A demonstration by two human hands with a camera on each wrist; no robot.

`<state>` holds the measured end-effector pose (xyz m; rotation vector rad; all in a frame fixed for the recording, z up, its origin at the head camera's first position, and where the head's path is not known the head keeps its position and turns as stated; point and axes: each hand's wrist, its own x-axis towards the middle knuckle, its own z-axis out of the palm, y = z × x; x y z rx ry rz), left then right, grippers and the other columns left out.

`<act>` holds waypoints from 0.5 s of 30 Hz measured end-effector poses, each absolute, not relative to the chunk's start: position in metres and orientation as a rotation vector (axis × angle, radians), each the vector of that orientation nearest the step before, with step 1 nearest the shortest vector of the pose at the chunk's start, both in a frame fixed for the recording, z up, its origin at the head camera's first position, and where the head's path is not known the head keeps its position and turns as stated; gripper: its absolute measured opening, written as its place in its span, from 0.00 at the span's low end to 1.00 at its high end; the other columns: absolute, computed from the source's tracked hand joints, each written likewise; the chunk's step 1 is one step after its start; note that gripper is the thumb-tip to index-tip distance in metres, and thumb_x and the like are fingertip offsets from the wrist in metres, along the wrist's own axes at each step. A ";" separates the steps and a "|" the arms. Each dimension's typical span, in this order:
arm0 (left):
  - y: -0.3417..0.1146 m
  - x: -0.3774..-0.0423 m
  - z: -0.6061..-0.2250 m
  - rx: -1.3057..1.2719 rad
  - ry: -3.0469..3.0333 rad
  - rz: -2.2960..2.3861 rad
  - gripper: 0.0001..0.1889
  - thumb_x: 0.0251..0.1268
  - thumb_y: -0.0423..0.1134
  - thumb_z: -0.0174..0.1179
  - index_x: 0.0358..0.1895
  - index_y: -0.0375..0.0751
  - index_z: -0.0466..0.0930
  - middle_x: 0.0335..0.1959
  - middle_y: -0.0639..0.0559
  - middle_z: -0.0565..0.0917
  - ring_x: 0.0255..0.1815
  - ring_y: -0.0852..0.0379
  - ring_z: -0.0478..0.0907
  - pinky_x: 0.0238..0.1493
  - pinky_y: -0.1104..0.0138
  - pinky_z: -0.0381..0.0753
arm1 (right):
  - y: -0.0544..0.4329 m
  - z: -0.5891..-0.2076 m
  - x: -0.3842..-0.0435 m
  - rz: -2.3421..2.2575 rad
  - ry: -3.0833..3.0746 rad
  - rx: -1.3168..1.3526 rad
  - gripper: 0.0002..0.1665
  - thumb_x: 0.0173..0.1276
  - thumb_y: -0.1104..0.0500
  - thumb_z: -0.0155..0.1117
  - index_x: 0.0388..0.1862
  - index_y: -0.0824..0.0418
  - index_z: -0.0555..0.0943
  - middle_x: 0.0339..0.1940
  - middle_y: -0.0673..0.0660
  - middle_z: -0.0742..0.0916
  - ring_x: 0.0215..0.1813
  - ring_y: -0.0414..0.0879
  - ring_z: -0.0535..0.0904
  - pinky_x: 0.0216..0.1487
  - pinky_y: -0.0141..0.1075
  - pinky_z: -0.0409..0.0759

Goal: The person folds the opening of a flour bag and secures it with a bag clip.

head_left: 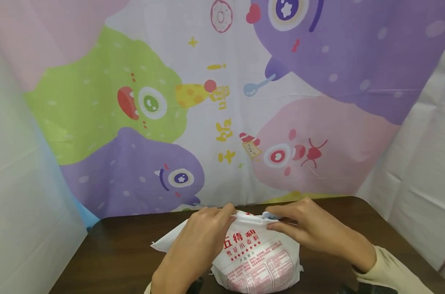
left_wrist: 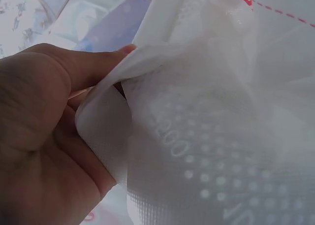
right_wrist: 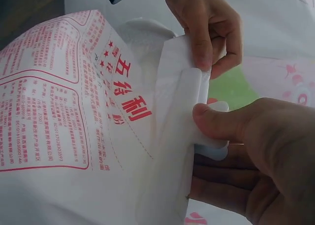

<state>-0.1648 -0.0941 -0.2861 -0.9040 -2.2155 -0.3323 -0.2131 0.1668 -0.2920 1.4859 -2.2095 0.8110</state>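
A white flour bag (head_left: 259, 257) with red print stands on the table, its top folded over. My left hand (head_left: 202, 239) pinches the left part of the folded edge; in the left wrist view, thumb and fingers grip a doubled layer of the white bag (left_wrist: 162, 112). My right hand (head_left: 314, 226) holds a pale blue and white bag clip (right_wrist: 211, 152) at the right end of the fold. In the right wrist view the thumb presses on the clip from above while the other fingers lie behind the bag's edge.
The dark brown table (head_left: 116, 249) has a rounded far corner on each side. Behind it hangs a cloth (head_left: 222, 179) printed with cartoon monsters, and a white cloth wall (head_left: 421, 163) flanks the right side. A white bag corner (head_left: 169, 237) sticks out leftward.
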 end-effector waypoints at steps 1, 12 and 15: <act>-0.094 -0.165 -0.286 -0.908 -2.213 -0.335 0.12 0.65 0.32 0.65 0.31 0.44 0.69 0.16 0.59 0.71 0.20 0.57 0.74 0.26 0.65 0.73 | 0.167 -0.292 -0.213 0.809 -2.215 1.483 0.09 0.67 0.60 0.68 0.44 0.50 0.81 0.24 0.39 0.78 0.24 0.26 0.67 0.25 0.17 0.67; -0.095 -0.166 -0.288 -0.928 -2.183 -0.340 0.05 0.67 0.35 0.63 0.35 0.45 0.75 0.17 0.60 0.73 0.21 0.58 0.74 0.28 0.65 0.73 | 0.168 -0.288 -0.209 0.701 -2.240 1.498 0.07 0.69 0.58 0.68 0.44 0.51 0.81 0.27 0.38 0.79 0.26 0.26 0.69 0.27 0.19 0.70; -0.096 -0.166 -0.288 -0.928 -2.182 -0.357 0.03 0.66 0.35 0.63 0.36 0.45 0.78 0.19 0.60 0.76 0.22 0.59 0.74 0.29 0.65 0.74 | 0.168 -0.287 -0.209 0.680 -2.252 1.494 0.06 0.69 0.58 0.68 0.43 0.51 0.81 0.27 0.38 0.80 0.26 0.26 0.70 0.27 0.19 0.70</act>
